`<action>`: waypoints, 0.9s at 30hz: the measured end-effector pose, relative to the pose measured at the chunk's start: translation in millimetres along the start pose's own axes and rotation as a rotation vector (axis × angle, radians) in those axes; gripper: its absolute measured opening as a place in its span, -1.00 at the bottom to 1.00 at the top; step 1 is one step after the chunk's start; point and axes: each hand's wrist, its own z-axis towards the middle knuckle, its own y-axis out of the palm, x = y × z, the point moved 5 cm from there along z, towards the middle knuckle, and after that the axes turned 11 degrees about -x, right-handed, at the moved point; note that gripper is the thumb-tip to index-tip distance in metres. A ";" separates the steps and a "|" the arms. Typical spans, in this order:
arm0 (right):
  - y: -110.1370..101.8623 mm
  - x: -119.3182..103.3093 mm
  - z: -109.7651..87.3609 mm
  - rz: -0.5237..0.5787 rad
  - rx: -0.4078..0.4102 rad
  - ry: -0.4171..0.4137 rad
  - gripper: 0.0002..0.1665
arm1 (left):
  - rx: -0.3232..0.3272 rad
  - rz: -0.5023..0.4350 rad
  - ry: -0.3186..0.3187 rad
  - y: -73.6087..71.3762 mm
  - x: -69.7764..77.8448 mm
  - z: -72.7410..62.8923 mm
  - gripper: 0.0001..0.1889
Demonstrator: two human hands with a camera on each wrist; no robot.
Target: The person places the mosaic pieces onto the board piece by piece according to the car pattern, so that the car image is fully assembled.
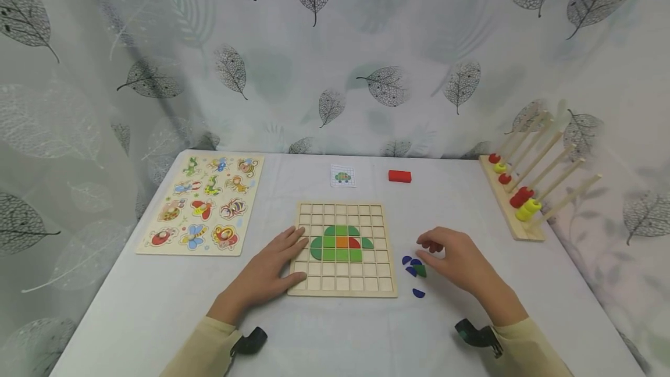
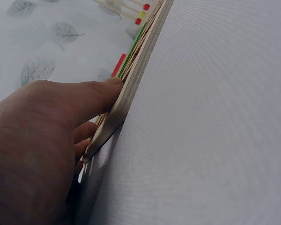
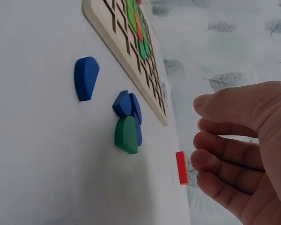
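A wooden grid board (image 1: 389, 272) lies flat in the middle of the table. Green tiles (image 1: 329, 241), an orange tile (image 1: 342, 242) and a red tile (image 1: 354, 242) form a car shape in its cells. My left hand (image 1: 269, 269) rests at the board's left side, fingers extended, thumb on the rim. My right hand (image 1: 458, 258) hovers right of the board with loosely bent fingers and nothing between them. Just left of it several blue half-round pieces (image 3: 86, 78) lie on the cloth, some bunched against a green piece (image 3: 126, 135).
Behind the board are a small picture card (image 1: 343, 176) of a car and a red block (image 1: 400, 176). An insect puzzle board (image 1: 201, 205) lies at left. At right stands a wooden rack (image 1: 510, 205) with upright pegs and red and yellow beads.
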 end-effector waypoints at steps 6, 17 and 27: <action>7.4 8.7 -3.5 0.008 -0.104 0.060 -0.75 | -0.005 -0.008 -0.004 -0.6 0.7 0.0 -0.17; 25.1 16.6 -5.5 -0.016 -0.240 0.117 -0.75 | 0.004 0.004 0.005 -0.5 1.3 0.3 -0.17; 20.8 24.1 -8.4 -0.045 -0.265 0.143 -0.69 | -0.004 0.011 -0.001 -1.5 2.2 0.1 -0.17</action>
